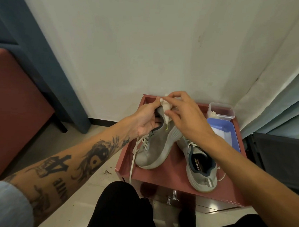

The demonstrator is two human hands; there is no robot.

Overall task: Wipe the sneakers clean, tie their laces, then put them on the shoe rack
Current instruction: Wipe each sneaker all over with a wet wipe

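First, two knees (120,206) in black trousers sit just in front of the red cabinet (124,163), and its chrome drawer handle (173,197) faces them. On the cabinet top, near the front right, the second sneaker (201,168) lies flat: grey, heel toward the knees, opening up, untouched by either hand. Left of it on the same top is the raised sneaker (154,148), grey, toe down at the cabinet surface, heel tipped up, pale sole turned toward its mate. Its lace (132,164) is untied; one white end hangs over the cabinet's front left edge. The left hand (145,120) grips this shoe at the collar, fingers curled into the opening, tattooed forearm reaching in from the cabinet's left. The right hand (184,115) pinches a crumpled white cloth (166,107) between thumb and fingertips and holds it against the heel. Along the cabinet's right side sits a blue tray (233,127) with white sheets inside. At the back right corner stands a clear box (221,110). A pale wall (148,44) rises behind the cabinet.
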